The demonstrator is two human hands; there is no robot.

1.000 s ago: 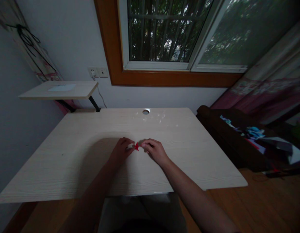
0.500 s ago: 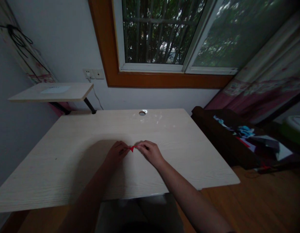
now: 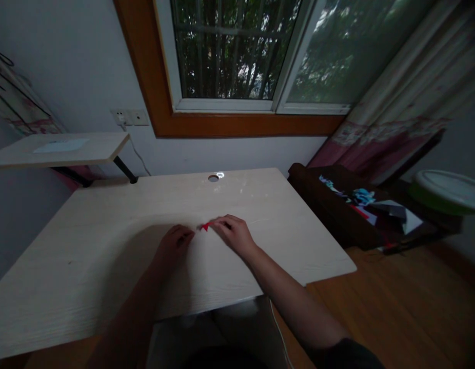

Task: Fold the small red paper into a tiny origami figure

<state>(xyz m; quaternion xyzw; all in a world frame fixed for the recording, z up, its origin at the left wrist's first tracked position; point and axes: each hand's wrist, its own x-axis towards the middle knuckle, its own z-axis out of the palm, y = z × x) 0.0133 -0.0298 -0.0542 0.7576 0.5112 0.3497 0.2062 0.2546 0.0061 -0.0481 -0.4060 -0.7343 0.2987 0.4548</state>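
Observation:
Between my hands is a small red piece with a pointed, triangular part hanging down; its material is too small to tell. My right hand pinches its right end between thumb and fingers, just above the pale wooden table. To the left of the red piece is my left hand, its fingers drawn together in a pinch and a small gap from the red piece. Whether anything thin sits in the left fingertips is not clear.
A raised shelf with a pale sheet stands at the back left. The tabletop has a round hole near its rear edge. On the right, a dark brown seat holds papers and blue crumpled items.
My left hand has parted from the red piece and moved left. My right hand keeps hold of it. The camera view has turned slightly right.

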